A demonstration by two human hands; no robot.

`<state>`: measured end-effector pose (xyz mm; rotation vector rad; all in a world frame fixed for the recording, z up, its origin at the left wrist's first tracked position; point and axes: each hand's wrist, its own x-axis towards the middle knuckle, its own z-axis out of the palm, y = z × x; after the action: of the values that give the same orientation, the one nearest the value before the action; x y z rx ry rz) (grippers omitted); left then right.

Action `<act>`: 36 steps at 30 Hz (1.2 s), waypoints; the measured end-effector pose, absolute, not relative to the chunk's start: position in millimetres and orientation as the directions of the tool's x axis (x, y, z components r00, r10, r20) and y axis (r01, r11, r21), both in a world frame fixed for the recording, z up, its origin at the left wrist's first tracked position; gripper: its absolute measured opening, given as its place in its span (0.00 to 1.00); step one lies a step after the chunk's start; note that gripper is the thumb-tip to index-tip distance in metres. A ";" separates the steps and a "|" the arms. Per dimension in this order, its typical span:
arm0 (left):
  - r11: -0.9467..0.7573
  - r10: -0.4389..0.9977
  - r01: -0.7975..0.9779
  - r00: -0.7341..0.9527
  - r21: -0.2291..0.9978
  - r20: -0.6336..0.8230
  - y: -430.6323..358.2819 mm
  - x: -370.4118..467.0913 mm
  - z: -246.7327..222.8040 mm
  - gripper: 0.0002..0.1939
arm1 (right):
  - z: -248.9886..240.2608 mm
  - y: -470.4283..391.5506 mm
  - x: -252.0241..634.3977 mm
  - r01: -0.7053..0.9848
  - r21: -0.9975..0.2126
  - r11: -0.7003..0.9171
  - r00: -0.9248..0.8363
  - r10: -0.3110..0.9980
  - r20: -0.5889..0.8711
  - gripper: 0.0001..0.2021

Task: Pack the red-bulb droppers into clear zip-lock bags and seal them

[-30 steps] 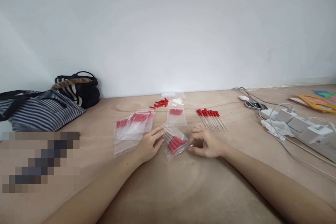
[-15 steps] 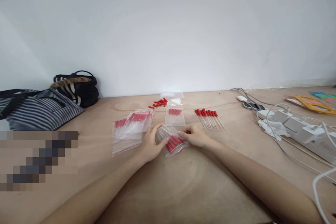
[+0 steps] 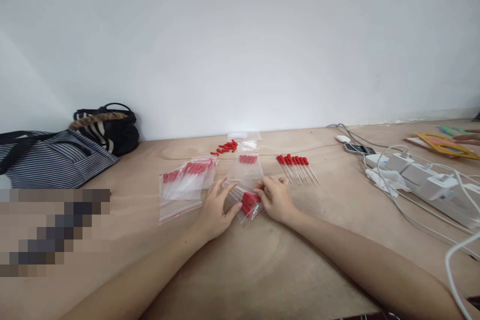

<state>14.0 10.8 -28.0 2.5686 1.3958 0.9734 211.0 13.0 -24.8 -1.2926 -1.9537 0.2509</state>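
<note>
A clear zip bag of droppers with red rubber bulbs (image 3: 249,205) lies on the table between my hands, bulbs toward me and pale stems pointing away. My left hand (image 3: 217,212) rests at its left side with fingers spread, the thumb touching the bag near the bulbs. On the right, my right hand (image 3: 275,199) has its fingers curled and pinches the bag's edge. Just beyond lies another zip bag with droppers (image 3: 245,167). Several filled bags (image 3: 183,180) overlap to the left. Loose droppers (image 3: 298,167) lie in a row to the right.
Loose red bulbs (image 3: 227,147) and a bag with clear stems (image 3: 247,144) lie near the wall. A striped bag (image 3: 60,157) and a black bag (image 3: 112,130) stand left. At right are a power strip with chargers (image 3: 431,180), cables, and another person's hand (image 3: 468,138) by a yellow frame.
My right hand has curled further round the bag's edge, and the bag's near end is now crumpled. My left fingers have spread apart. Another person's hand has appeared at the right edge.
</note>
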 end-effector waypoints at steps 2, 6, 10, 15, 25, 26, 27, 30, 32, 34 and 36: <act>-0.571 0.791 0.754 0.399 0.325 0.465 13.9 14.0 -29.0 0.21 | -27.3 16.1 212.0 0.750 -0.557 0.358 -0.099 0.892 0.440 0.04; -0.614 0.777 0.721 0.480 0.322 0.407 20.7 14.3 -27.0 0.18 | -32.2 21.9 215.6 0.771 -0.603 0.207 0.017 0.939 0.344 0.04; -0.699 0.715 0.626 0.591 0.346 0.374 21.7 14.5 -22.3 0.20 | -29.9 24.8 228.0 0.713 -0.639 0.290 -0.041 0.926 0.375 0.08; -0.782 0.622 0.536 0.700 0.318 0.350 14.9 19.1 -18.0 0.28 | -16.0 20.8 252.1 0.559 -0.560 0.611 -0.420 0.791 0.444 0.07; -0.829 0.537 0.522 0.643 0.201 0.546 3.5 36.5 -16.3 0.14 | -22.9 15.4 242.3 0.623 -0.176 0.762 -0.571 0.597 0.563 0.10; -0.829 0.534 0.526 0.645 0.188 0.547 3.1 38.4 -16.8 0.15 | -24.4 16.1 241.7 0.626 -0.151 0.765 -0.572 0.583 0.577 0.11; -0.830 0.530 0.528 0.646 0.180 0.550 3.0 40.5 -17.3 0.15 | -25.5 16.8 241.7 0.628 -0.135 0.767 -0.573 0.573 0.586 0.11; -0.828 0.525 0.534 0.637 0.169 0.565 4.1 46.0 -18.7 0.11 | -26.4 18.2 244.0 0.625 -0.130 0.770 -0.573 0.565 0.594 0.14; -0.822 0.528 0.545 0.624 0.164 0.575 5.3 48.1 -19.6 0.09 | -25.8 18.5 245.4 0.622 -0.128 0.772 -0.578 0.563 0.591 0.15; -0.823 0.521 0.545 0.614 0.159 0.592 6.3 48.5 -20.6 0.07 | -25.3 18.5 245.5 0.619 -0.114 0.777 -0.582 0.552 0.597 0.14; -0.828 0.508 0.540 0.604 0.153 0.614 7.0 47.6 -21.8 0.07 | -25.3 18.6 244.4 0.614 -0.101 0.783 -0.584 0.536 0.610 0.13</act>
<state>47.6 7.0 -21.8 2.8560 0.9329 1.0696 244.4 18.6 -25.3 -0.8507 -2.3317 -0.1580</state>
